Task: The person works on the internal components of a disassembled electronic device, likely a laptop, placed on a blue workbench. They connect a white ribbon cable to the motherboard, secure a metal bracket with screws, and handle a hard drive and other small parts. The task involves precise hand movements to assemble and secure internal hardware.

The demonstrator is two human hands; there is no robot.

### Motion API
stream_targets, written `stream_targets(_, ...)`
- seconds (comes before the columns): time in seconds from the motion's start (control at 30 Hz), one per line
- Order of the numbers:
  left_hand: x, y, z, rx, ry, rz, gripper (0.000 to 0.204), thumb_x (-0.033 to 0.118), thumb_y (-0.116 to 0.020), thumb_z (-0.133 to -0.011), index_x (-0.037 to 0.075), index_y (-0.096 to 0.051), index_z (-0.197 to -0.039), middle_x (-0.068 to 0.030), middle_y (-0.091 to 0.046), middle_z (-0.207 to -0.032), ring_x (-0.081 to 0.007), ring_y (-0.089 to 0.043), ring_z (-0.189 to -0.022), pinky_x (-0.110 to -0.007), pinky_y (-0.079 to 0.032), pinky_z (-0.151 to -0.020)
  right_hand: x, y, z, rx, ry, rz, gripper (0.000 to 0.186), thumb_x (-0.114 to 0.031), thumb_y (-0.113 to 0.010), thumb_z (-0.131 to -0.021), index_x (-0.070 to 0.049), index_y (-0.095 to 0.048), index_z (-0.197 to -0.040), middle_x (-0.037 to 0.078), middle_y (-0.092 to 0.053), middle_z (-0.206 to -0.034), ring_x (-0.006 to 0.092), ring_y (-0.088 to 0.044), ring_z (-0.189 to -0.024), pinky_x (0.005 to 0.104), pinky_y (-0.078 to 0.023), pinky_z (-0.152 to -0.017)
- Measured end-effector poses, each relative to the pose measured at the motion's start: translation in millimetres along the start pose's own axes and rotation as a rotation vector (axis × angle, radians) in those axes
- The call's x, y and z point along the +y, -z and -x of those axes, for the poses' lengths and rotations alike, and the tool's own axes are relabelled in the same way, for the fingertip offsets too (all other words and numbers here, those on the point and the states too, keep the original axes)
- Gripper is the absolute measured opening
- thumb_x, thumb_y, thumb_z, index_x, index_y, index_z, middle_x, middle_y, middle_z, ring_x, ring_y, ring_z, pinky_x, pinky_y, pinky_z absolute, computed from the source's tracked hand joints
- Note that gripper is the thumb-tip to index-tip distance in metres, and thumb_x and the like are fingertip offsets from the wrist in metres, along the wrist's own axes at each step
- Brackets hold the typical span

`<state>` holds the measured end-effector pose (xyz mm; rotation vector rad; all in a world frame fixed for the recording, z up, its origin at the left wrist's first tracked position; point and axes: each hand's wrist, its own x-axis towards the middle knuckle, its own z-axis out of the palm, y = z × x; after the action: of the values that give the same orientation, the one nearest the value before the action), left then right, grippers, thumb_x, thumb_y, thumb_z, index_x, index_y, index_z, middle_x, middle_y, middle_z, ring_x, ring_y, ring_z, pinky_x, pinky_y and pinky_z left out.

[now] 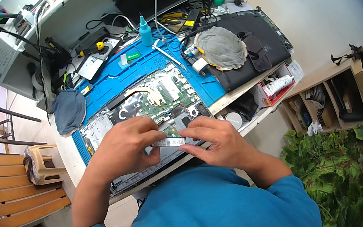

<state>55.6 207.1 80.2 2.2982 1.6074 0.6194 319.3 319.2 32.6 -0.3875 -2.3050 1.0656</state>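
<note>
Between both hands is a small, thin SSD stick [170,142] with a white printed label, held above the near part of an opened laptop [129,170]. My left hand [126,145] pinches its left end between thumb and fingers. At the other end, the thumb and fingers of my right hand [217,142] close on it. The laptop's bare insides face up, with a green circuit board [173,89] and a copper heat pipe [154,96] beyond the hands. My hands hide part of the laptop's front half.
A blue work mat [130,69] lies under the laptop. Behind stand a blue dropper bottle [145,33], a yellow-handled tool [100,46] and cables. A grey cloth pad [221,47] rests on a black laptop [260,57] at right; a dark cloth [70,110] lies left.
</note>
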Motion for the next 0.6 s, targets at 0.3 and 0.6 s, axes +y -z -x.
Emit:
stream_targets(0.3,-3,-22,-27,-0.011,-0.053,0.108,0.046,0.007,-0.09,-0.074,0.013,-0.086,-0.119,-0.0078,-0.078,-0.109,-0.0319,-0.077,-0.097,-0.043,-0.065,-0.085,8,2,42,0.18,-0.193,-0.137,0.034,-0.006,-0.098,-0.087,0.0,-0.085,-0.117,0.01,-0.079,-0.097,0.0154,-0.075,-0.078,0.0292,-0.06,-0.066)
stream_targets(0.6,-21,-13,-30,0.1,0.024,0.039,0.046,0.01,-0.094,-0.076,0.014,-0.087,-0.121,-0.0081,-0.078,-0.109,-0.0305,-0.075,-0.099,-0.043,-0.063,-0.085,51,-12,48,0.453,-0.296,-0.004,0.029,-0.005,-0.098,-0.087,0.002,-0.085,-0.111,0.007,-0.078,-0.093,0.0091,-0.07,-0.073,0.0253,-0.059,-0.064)
